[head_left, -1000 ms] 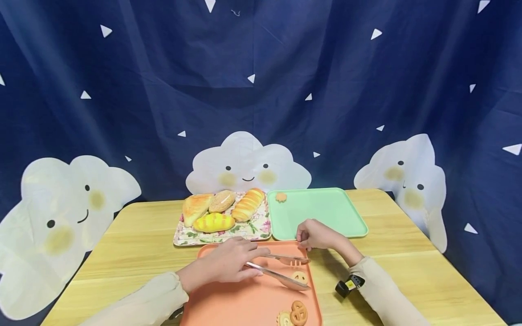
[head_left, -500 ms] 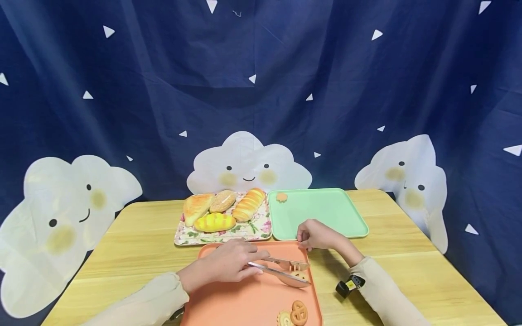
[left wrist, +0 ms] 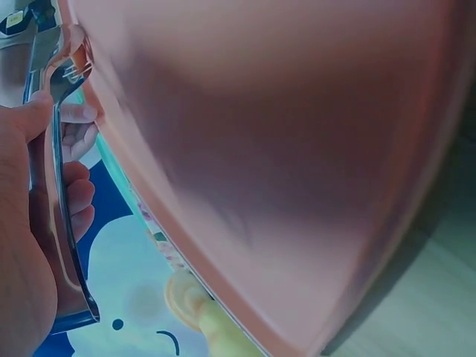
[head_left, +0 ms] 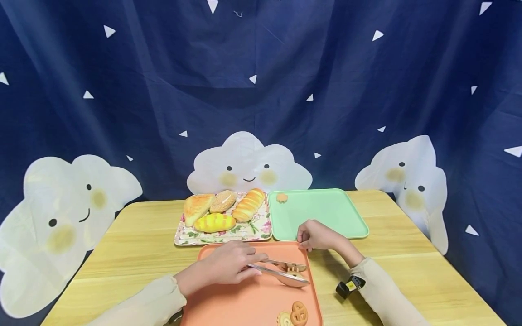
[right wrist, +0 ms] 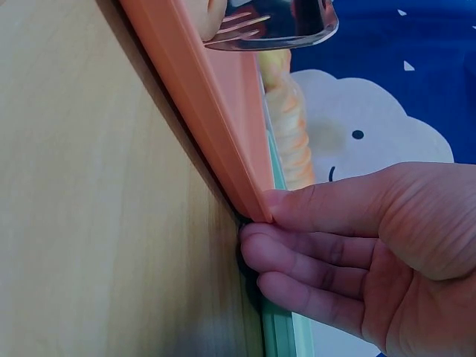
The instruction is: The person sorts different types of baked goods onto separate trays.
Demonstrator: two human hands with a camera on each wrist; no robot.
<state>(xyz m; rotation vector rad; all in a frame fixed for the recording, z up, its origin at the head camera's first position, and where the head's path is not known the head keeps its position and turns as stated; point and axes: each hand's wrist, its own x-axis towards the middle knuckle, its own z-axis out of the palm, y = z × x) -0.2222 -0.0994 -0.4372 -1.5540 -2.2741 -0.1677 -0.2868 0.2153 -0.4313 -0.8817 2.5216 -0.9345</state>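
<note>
My left hand (head_left: 228, 262) grips metal tongs (head_left: 279, 273) low over the orange tray (head_left: 232, 301). One end of the tongs has fork tines, and the other is a broad flat blade. A round cookie (head_left: 294, 274) lies between the two ends, mostly hidden by them; whether it is clamped cannot be told. My right hand (head_left: 318, 234) pinches the tray's far right corner between thumb and fingers, seen close in the right wrist view. Nearer me on the same tray are a pretzel-shaped cookie (head_left: 299, 313) and a pale ridged cookie (head_left: 284, 318).
Behind the orange tray, a floral tray (head_left: 240, 235) bears several breads (head_left: 215, 222). To its right lies a green tray (head_left: 322, 213) with one small cookie (head_left: 282, 198) at its far left. All stand on a wooden table (head_left: 408, 253) before a dark blue curtain (head_left: 285, 59).
The tongs' ends have come closer together around the round cookie, with the fork end moving toward me. My right hand stays at the tray's corner.
</note>
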